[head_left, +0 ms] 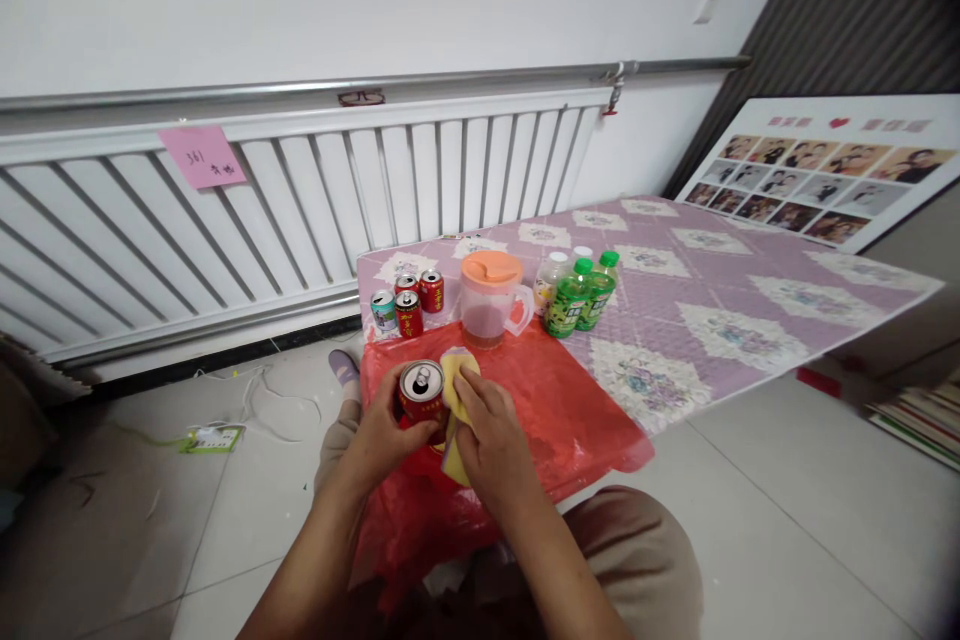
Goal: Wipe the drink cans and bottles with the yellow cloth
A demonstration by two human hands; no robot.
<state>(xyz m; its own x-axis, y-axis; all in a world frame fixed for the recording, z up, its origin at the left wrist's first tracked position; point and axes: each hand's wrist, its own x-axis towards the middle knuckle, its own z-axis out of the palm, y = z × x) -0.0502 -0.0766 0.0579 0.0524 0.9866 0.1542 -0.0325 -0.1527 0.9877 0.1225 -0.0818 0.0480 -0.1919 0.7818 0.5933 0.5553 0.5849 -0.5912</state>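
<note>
My left hand (386, 435) is wrapped round a red drink can (421, 385), its opened top facing up toward me. In my right hand (491, 430) is a yellow cloth (456, 465), pressed against the can's right side. Below both hands a red plastic sheet (555, 420) covers the near corner of the table. Just beyond them stands a clear pitcher (480, 312) with an orange lid and some liquid at its bottom. Several smaller cans (409, 315), red and teal, are grouped behind the left hand.
Several bottles (576, 295), some green-capped, stand right of the pitcher. A purple floral tablecloth (712, 320) covers the table, with a photo board (825, 135) leaning at its far right. Behind runs a white radiator (420, 175). A power strip (214, 438) and cables lie on the floor.
</note>
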